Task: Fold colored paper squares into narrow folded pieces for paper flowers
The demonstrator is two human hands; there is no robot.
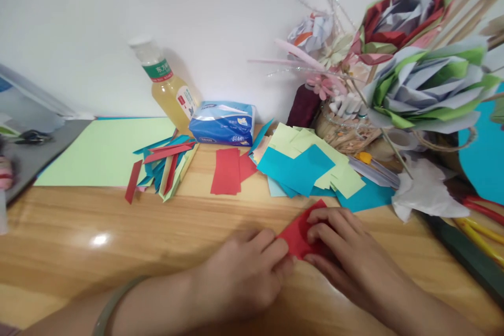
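Observation:
Between my hands, just above the wooden table, is a piece of red paper [296, 235]. My left hand [252, 265] pinches its lower left end, fingers curled together. At the paper's right side, my right hand [342, 244] grips it with bent fingers on top and the thumb beneath. Part of the sheet is hidden under the right fingers. Beyond the hands lie flat red paper rectangles [226, 170] and a heap of green and blue paper pieces [295, 165]. Folded paper strips [167, 163] in red, blue and green are piled to the left.
At the back stand a drink bottle [169, 89] and a blue tissue pack [223, 123]. Large green sheets [106, 152] lie at left. Paper flowers [429, 84] rise from a basket [346, 128] at right. A crumpled tissue [427, 189] and a dark green tool [468, 252] lie near my right arm.

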